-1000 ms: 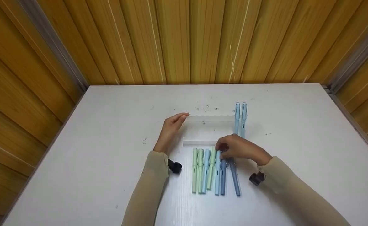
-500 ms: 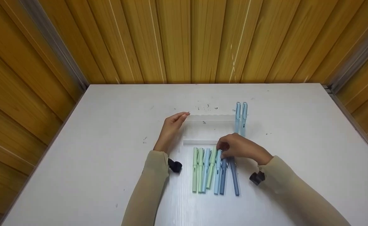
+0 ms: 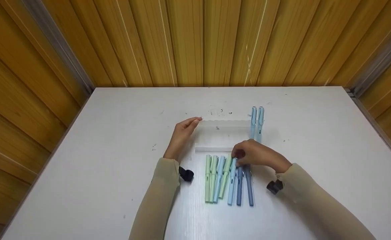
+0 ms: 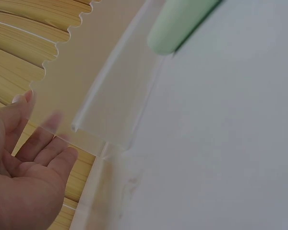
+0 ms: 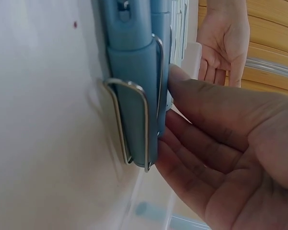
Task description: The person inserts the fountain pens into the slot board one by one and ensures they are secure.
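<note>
My left hand pinches the left edge of a clear plastic pen stand; the left wrist view shows its scalloped back panel between thumb and fingers. Two light blue pens lie side by side at the stand's right end. In front, several capped pens form a row: green pens at left, light blue among them, two dark blue pens at right. My right hand pinches the cap end of a light blue pen. A dark blue pen with a wire clip partly hides that grip in the right wrist view.
Everything stands on a white table with small dark marks. Yellow wood-look panels rise behind and at both sides. A black wrist camera sits on each sleeve.
My right hand has shifted slightly right, and the light blue pen's cap end with it. The rightmost dark blue pen lies straighter and nearer its neighbour. My left hand stays at the stand.
</note>
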Available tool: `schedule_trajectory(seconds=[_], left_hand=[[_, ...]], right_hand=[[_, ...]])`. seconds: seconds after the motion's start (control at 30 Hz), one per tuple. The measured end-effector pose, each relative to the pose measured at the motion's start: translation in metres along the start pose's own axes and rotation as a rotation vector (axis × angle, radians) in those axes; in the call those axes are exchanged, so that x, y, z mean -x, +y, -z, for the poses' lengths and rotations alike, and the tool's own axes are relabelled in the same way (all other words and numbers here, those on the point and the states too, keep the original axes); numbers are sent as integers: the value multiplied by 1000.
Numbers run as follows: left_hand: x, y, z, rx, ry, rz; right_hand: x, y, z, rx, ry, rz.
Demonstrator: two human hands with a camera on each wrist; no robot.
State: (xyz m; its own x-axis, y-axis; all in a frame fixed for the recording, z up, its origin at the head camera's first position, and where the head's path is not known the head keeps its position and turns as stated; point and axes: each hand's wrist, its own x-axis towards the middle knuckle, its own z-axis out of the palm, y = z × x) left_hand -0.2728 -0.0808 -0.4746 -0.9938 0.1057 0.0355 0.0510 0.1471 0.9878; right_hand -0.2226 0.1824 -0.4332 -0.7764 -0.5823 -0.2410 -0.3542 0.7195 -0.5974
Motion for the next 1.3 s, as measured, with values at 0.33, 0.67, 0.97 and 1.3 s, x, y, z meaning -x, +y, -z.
schedule_trajectory(seconds=[0.33, 0.67, 0.97, 1.3], left_hand=[[-1, 1, 0, -33, 1, -7], [-1, 2, 0, -20, 6, 34], [-5, 6, -1, -8, 0, 3], [-2, 2, 0, -14, 6, 35]], right_hand=[[0, -1, 1, 9, -12, 17], [1, 0, 0, 27, -26, 36], [-2, -3, 2, 42, -27, 14], [-5, 3, 2, 62, -66, 123]])
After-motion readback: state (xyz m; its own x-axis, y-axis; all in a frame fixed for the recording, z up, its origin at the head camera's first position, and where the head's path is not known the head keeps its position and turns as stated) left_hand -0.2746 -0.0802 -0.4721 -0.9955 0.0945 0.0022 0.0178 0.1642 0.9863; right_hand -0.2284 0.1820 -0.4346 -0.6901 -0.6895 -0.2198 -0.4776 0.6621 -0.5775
